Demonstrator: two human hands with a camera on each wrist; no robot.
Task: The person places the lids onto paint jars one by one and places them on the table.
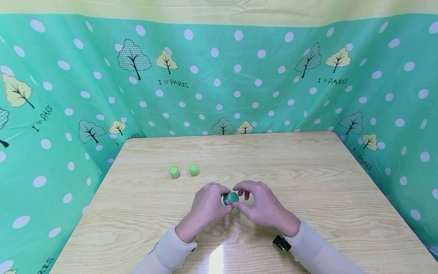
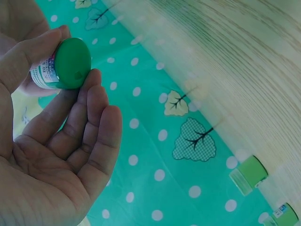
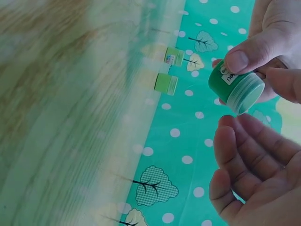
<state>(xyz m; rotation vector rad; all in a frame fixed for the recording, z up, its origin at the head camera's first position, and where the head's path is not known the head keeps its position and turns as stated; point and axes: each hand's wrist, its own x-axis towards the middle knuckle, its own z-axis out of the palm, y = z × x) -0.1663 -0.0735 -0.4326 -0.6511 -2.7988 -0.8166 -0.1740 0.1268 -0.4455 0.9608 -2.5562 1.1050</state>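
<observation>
Between the thumb and fingers of my left hand is a small dark green jar, held on its side above the table. A printed label wraps its body, and the clear screw lid points toward my right hand. In the left wrist view the jar's solid green base faces outward, with my left fingertips along its lower edge. My right hand's fingers curve loosely apart around the lid end, with the thumb and fingertips right at its rim in the right wrist view. Nothing is gripped between them.
Two light green jars, one at left and one beside it, stand on the pale wooden table beyond my left hand. A dotted teal cloth with printed trees hangs behind and along both sides.
</observation>
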